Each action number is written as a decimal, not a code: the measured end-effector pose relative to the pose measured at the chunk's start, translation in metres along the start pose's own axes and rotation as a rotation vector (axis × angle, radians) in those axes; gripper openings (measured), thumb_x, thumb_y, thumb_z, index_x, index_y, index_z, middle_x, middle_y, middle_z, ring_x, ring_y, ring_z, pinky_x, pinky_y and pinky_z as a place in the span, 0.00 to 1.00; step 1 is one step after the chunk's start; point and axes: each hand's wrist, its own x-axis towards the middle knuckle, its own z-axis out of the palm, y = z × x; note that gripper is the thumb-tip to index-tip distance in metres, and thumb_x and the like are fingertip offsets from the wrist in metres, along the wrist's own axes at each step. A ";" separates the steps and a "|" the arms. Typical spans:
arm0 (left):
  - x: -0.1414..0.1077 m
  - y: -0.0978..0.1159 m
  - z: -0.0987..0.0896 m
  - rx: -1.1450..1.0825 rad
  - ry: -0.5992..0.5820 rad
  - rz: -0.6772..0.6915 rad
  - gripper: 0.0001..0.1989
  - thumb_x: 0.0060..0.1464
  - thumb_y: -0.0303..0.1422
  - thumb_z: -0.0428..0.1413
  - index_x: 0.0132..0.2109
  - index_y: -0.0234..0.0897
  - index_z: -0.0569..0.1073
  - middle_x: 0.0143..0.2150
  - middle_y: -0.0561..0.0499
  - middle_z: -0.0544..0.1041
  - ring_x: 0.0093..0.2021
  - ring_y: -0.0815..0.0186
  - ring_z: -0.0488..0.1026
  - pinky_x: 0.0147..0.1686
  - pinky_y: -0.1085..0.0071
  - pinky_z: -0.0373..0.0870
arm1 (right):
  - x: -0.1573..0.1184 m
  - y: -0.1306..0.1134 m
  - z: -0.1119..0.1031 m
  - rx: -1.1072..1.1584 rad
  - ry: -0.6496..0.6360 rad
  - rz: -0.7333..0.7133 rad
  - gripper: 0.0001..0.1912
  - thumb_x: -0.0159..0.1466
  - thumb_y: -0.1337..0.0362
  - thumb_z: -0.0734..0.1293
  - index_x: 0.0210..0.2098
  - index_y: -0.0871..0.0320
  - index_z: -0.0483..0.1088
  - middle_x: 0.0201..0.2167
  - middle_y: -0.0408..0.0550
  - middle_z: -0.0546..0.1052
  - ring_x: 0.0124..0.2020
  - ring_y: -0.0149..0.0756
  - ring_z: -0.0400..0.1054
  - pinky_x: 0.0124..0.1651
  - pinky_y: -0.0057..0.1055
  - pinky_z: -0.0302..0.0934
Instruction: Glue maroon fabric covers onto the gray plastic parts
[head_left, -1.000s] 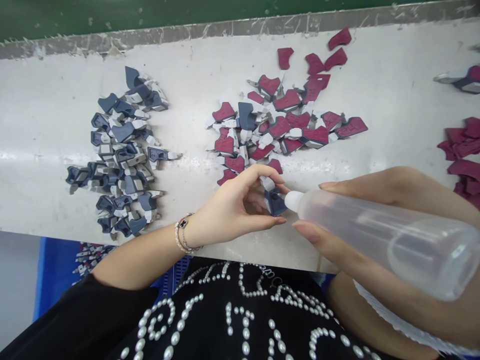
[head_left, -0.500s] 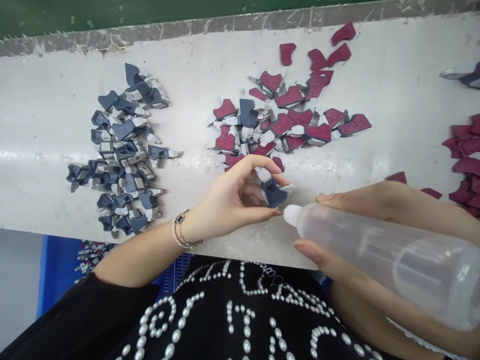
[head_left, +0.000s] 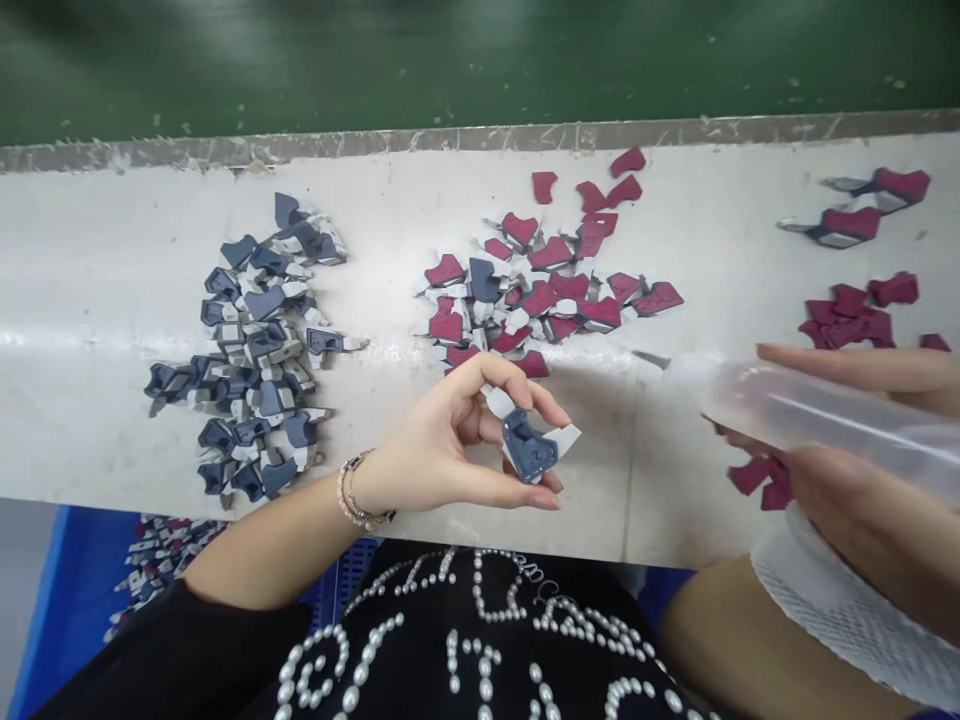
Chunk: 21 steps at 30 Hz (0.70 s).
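My left hand (head_left: 457, 445) pinches a small dark blue and white plastic part (head_left: 529, 445) between thumb and fingers. Its hollow blue side faces up, and a white pointed end sticks out to the right. My right hand (head_left: 862, 480) is wrapped round a translucent squeeze bottle (head_left: 832, 410), blurred by motion and lying roughly level. The bottle's front end stands apart from the part, well to its right; the nozzle is hard to make out. Beyond my left hand lies a pile of blue and white parts with maroon faces (head_left: 555, 255).
Blue and white parts (head_left: 266, 300) are heaped at left on the white table (head_left: 405, 420). Loose maroon pieces (head_left: 847, 318) lie at right, below two maroon-topped parts (head_left: 832, 228). A blue crate (head_left: 52, 600) of parts stands below left. A green surface (head_left: 480, 65) runs along the back.
My right hand has drawn the bottle away to the right from the part. My left hand still holds the part, now turned slightly. The view has shifted, showing more of the table's right side.
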 end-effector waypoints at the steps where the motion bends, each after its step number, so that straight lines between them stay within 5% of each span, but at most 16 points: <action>1: -0.001 0.000 0.001 0.017 0.001 0.004 0.28 0.46 0.19 0.69 0.47 0.42 0.63 0.52 0.49 0.76 0.38 0.67 0.84 0.37 0.77 0.84 | 0.002 -0.001 0.003 0.053 -0.009 -0.001 0.13 0.59 0.54 0.76 0.42 0.46 0.75 0.40 0.51 0.80 0.39 0.48 0.77 0.37 0.46 0.70; 4: -0.001 0.001 0.002 0.060 0.013 -0.006 0.28 0.46 0.20 0.69 0.46 0.41 0.63 0.52 0.49 0.75 0.36 0.67 0.83 0.36 0.76 0.83 | 0.006 -0.001 0.018 0.211 -0.061 0.003 0.18 0.54 0.66 0.79 0.41 0.47 0.74 0.37 0.47 0.79 0.38 0.43 0.76 0.38 0.41 0.72; 8: 0.001 0.000 0.003 0.129 0.100 -0.078 0.27 0.42 0.23 0.72 0.41 0.40 0.63 0.49 0.51 0.72 0.34 0.71 0.81 0.34 0.76 0.81 | 0.011 0.002 0.046 0.164 -0.172 -0.030 0.17 0.59 0.62 0.76 0.47 0.49 0.75 0.46 0.46 0.80 0.49 0.44 0.75 0.54 0.45 0.69; 12: 0.001 -0.002 0.002 0.206 0.175 -0.198 0.26 0.39 0.25 0.73 0.41 0.40 0.66 0.42 0.56 0.71 0.30 0.76 0.74 0.30 0.79 0.76 | 0.011 0.009 0.065 0.112 -0.283 -0.026 0.17 0.62 0.61 0.74 0.50 0.48 0.70 0.51 0.44 0.80 0.52 0.42 0.75 0.56 0.43 0.70; 16: 0.002 -0.003 0.003 0.192 0.140 -0.293 0.23 0.43 0.28 0.72 0.42 0.39 0.68 0.37 0.56 0.74 0.30 0.74 0.74 0.29 0.78 0.75 | 0.002 0.022 0.041 -0.046 -0.218 0.039 0.24 0.61 0.55 0.73 0.55 0.49 0.68 0.55 0.49 0.77 0.54 0.46 0.74 0.56 0.46 0.69; 21: 0.001 -0.004 0.011 0.237 0.095 -0.237 0.17 0.51 0.32 0.69 0.44 0.38 0.70 0.42 0.51 0.76 0.38 0.69 0.79 0.38 0.72 0.82 | -0.002 0.057 -0.002 -0.303 0.000 0.284 0.15 0.62 0.54 0.69 0.42 0.57 0.72 0.40 0.59 0.79 0.40 0.54 0.74 0.45 0.57 0.68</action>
